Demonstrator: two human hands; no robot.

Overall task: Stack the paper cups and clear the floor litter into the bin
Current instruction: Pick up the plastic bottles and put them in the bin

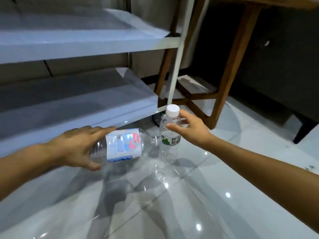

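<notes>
Left hand [74,147] is gripping a large clear plastic bottle [124,145] with a white, blue and pink label. The fingers are curling over its top and the thumb is pressing under its base end. The bottle is lying on its side in the grip, held above the glossy pale tiled floor [207,195], base toward the palm, neck pointing right. Its walls are showing clear through; whether any liquid is inside cannot be told.

Right hand [191,128] is coming in from the right onto a small clear plastic bottle [170,145] with a green and white label and a white screw cap [172,110]. The thumb is lying across the near side of the shoulder and the fingers are wrapping the far side just under the cap, the hand half closed round it. This bottle is standing upright and looks see-through; whether its base is resting on the tiles cannot be told.

The large bottle's neck is ending just beside the small bottle's label. Both bottles are sitting centre of view, in front of the lower tier.

A white two-tier shelf rack [77,42] with metal posts is filling the far left. A brown wooden frame with crossbars [231,69] is standing far right of it.
</notes>
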